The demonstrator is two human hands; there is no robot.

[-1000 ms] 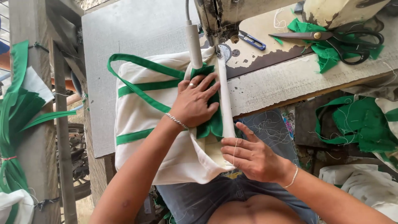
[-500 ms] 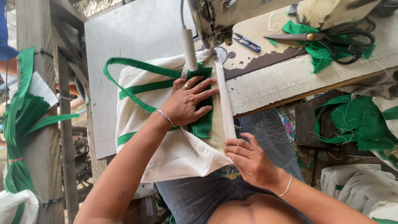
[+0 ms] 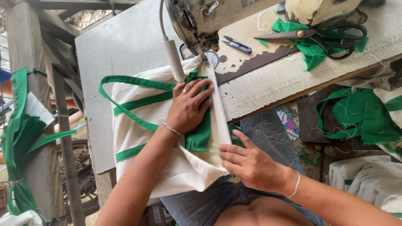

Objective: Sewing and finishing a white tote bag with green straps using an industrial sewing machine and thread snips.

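A cream cloth bag (image 3: 138, 125) with green straps lies across the grey sewing table (image 3: 125, 46), its folded top hem (image 3: 217, 104) running up to the needle of an old sewing machine (image 3: 197, 21). My left hand (image 3: 188, 106) lies flat on the bag, pressing a green strap piece (image 3: 201, 134) beside the hem. My right hand (image 3: 249, 163) rests with spread fingers on the near end of the hem, at the table's front edge. Neither hand grips anything.
Large black-handled scissors (image 3: 331, 35) lie on green scraps at the back right, with small blue thread snips (image 3: 236, 44) near the machine. Green strap bundles (image 3: 19, 134) hang at the left. More cream and green bags (image 3: 360, 121) lie on the floor to the right.
The hem has fed further up toward the needle, and both hands have slid along with the cloth. The left hand now lies closer to the machine.
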